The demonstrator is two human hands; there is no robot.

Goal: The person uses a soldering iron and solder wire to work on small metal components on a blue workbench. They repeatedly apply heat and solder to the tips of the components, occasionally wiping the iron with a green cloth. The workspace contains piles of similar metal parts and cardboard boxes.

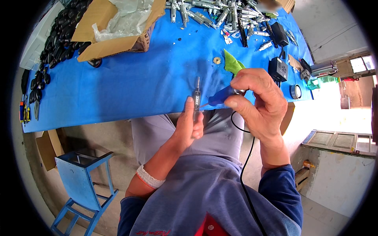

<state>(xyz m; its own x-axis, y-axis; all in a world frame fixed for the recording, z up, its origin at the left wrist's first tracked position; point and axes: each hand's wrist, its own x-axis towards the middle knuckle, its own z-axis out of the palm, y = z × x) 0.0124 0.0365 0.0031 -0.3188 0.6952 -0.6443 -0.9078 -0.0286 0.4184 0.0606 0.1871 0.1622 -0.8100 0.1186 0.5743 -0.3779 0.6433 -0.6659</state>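
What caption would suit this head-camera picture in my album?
At a blue-covered table, the left hand holds a slim metal-tipped part while the right hand points a blue tool at it.

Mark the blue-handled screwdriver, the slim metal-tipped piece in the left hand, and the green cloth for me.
Blue-handled screwdriver (219,97): head view, on the handle.
Slim metal-tipped piece (197,98): head view, middle of its body.
Green cloth (232,63): head view, middle of its visible part.

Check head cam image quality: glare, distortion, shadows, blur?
Head view: glare washes out the background at right; head view: fisheye curves the blue tablecloth, corners black; head view: soft shadow just beyond the metal-tipped piece; head view: top-edge patch blurred.
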